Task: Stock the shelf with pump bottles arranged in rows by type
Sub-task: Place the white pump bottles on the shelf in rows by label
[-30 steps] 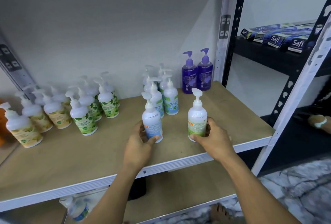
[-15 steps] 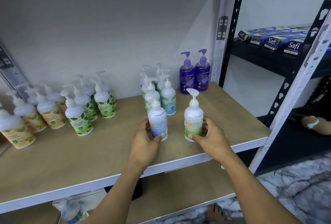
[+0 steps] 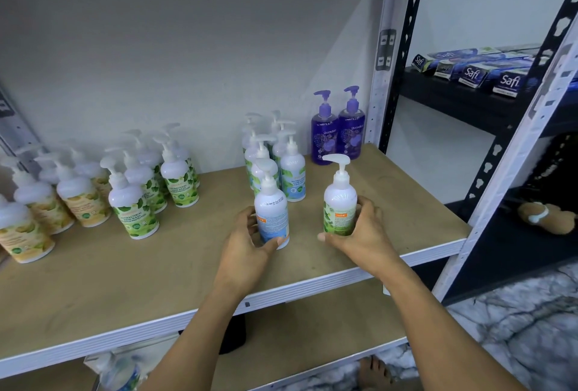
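Toward the front edge of the shelf board point(image 3: 156, 271), right of its middle, the head view shows your two hands, each holding one upright pump bottle that stands on the board.

Your left hand point(image 3: 247, 243) curls round the lower body of a blue-label pump bottle point(image 3: 271, 215), thumb across the front. This bottle stands just in front of the blue-label row point(image 3: 292, 171), which runs back toward the rear edge. Whether it touches the bottle behind cannot be told.

Your right hand point(image 3: 362, 234) wraps the base of a green-label pump bottle point(image 3: 340, 203), fingers behind and thumb low in front. Its long axis is vertical and its spout points left. It stands apart from the blue bottle, to its right.

Its likely match, the green-label group point(image 3: 179, 181), stands well to the left, beyond your left hand, so the bottle would have to cross past the blue row. Your left hand is nearer that group, but the right one has the bottle.

Two purple bottles point(image 3: 337, 131) stand at the rear right corner, and yellow-label bottles point(image 3: 78, 199) stand toward the left edge.
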The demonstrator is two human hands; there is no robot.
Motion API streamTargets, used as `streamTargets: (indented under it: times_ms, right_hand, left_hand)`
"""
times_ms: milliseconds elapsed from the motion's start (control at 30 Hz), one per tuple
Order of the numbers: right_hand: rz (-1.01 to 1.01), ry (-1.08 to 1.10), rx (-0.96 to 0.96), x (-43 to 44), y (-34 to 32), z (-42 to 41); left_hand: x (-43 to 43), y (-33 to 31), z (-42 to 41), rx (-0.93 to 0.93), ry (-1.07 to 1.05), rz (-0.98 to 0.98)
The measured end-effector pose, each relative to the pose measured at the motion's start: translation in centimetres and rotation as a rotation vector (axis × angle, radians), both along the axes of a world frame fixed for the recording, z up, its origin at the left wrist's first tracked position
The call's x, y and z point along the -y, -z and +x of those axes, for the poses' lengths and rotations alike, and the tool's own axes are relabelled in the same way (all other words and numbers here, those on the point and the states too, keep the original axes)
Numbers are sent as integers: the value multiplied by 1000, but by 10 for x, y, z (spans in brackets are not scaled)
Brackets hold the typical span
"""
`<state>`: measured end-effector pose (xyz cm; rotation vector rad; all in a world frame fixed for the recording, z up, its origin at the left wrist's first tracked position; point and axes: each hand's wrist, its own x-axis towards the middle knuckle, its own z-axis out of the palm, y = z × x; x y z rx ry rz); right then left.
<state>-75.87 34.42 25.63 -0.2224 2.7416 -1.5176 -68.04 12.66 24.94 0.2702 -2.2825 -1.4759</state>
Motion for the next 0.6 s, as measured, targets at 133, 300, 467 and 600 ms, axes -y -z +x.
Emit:
streamTargets:
  times_ms: [133, 300, 467, 600]
  right_hand:
    - [-13, 113, -86, 11, 9, -6]
    - [-5, 134, -156, 16, 9, -7]
    - [0, 19, -183, 26, 2, 9]
    - [45, -103, -219, 48, -4, 37]
  left_hand:
    - [8, -1, 3, 25, 57, -27]
    - [10, -2, 3, 37, 103, -16]
    - [8, -11, 4, 12, -11, 31]
    - [2, -24, 16, -60, -49, 133]
